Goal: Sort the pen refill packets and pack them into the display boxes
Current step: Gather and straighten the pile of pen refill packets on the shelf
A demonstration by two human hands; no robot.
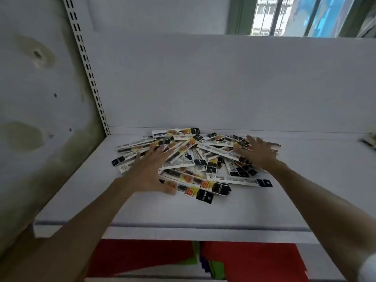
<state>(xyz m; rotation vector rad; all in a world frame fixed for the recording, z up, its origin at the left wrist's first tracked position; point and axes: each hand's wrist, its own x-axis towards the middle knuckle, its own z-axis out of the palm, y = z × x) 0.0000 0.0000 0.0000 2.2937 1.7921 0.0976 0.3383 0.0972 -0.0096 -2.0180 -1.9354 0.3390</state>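
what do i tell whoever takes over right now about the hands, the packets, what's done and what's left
Left hand: open, fingers spread on the left side of the packets.
Right hand: open, spread on their right side.
Packets: one mixed heap on the white shelf; no display boxes in view.
Done: nothing sorted or packed yet.
Left: sort, then box them all.

Two hands [145,171] [259,153], one shelf [183,216], packets [211,180] too many to count.
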